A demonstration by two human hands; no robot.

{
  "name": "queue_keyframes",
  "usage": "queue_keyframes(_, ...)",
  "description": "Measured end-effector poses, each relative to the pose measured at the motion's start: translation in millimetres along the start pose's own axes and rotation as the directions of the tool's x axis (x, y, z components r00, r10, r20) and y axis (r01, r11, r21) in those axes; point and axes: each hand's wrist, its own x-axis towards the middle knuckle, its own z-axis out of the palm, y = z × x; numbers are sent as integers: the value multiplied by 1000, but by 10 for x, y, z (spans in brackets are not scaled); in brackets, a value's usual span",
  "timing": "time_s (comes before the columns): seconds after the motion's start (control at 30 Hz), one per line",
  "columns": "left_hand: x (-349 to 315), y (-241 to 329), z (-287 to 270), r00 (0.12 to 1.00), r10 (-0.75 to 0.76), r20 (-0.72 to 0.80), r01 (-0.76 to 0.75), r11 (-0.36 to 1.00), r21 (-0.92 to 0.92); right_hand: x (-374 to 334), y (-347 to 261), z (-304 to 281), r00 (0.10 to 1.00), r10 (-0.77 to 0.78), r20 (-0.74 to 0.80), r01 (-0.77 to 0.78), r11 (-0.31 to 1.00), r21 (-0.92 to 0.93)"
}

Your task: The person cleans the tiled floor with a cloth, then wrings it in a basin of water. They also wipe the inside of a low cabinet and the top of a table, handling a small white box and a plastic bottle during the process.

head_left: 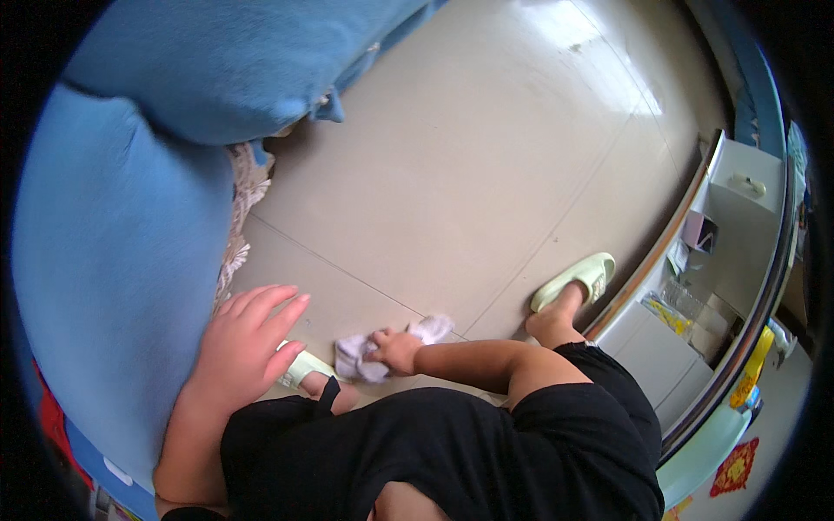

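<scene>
My right hand (395, 349) reaches down to the tiled floor (486, 156) and grips a crumpled pale lilac cloth (369, 349), which lies pressed on the tile just in front of my feet. My left hand (245, 340) is spread open, fingers apart, resting against the edge of a blue cushioned sofa (122, 260). I wear black clothes and light green slippers; one slipper (578, 278) is out to the right, the other (302, 365) is partly hidden under my left hand.
A second blue cushion (234, 61) lies at the top left. A patterned fabric edge (243, 200) shows under the sofa. A white low cabinet (695, 321) with shelves holding small items curves along the right side.
</scene>
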Motion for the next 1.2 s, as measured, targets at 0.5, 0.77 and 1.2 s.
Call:
queue_keyframes(0.5,-174,-54,115,998,58,19,-59,997,51,393,627,-2565,802,-182,-569,-143,867,-478)
queue_keyframes(0.77,-81,-111,168,998,-12,55,9,999,53,660,1017,-2585,899,-255,-356,-138,607,-783)
queue_keyframes(1.2,10,-126,156,995,-11,100,14,999,-31,-1341,2323,-2978,-371,665,-649,-836,65,545)
